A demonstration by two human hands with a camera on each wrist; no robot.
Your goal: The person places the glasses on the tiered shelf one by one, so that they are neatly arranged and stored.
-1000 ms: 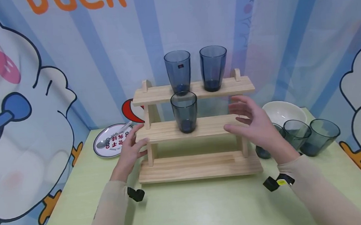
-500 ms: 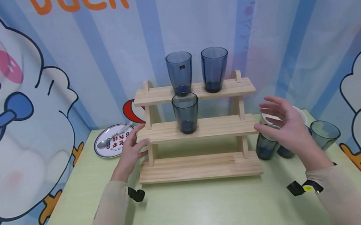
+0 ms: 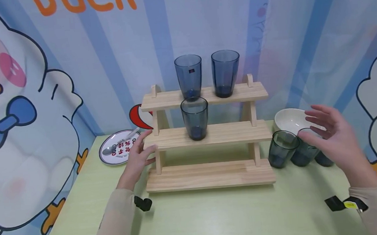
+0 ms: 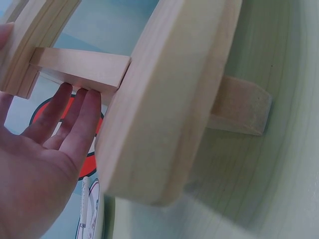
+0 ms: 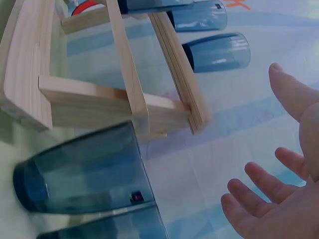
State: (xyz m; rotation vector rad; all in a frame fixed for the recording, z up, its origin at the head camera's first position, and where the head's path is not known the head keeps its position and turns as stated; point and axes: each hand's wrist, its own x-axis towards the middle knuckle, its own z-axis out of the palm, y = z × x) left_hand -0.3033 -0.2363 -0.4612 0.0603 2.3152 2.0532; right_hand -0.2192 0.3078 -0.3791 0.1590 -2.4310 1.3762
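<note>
Three dark blue glasses stand upright on the wooden stand: the tagged glass (image 3: 188, 73) and the plain glass (image 3: 226, 72) on the top shelf, and the lower glass (image 3: 195, 120) on the middle shelf (image 3: 163, 138), a little left of its centre. Three more are on the table (image 3: 216, 218), close together by the right end of the stand: the near glass (image 3: 281, 149), the next glass (image 3: 301, 156) and the far glass (image 3: 325, 160), which is partly hidden. From this, I judge the work to be about half done, with these three left over.

The right hand (image 3: 334, 139) is near them, its thumb spread wide from the fingers, and it holds nothing; I cannot see it touch any glass. The left hand (image 3: 138, 160) grips the left end of the middle shelf, with fingers against the post (image 4: 84, 62).

Farther out, a white bowl (image 3: 286, 119) is behind the glasses, and on the left lies a plate (image 3: 107, 159) with a spoon (image 3: 109, 150).
</note>
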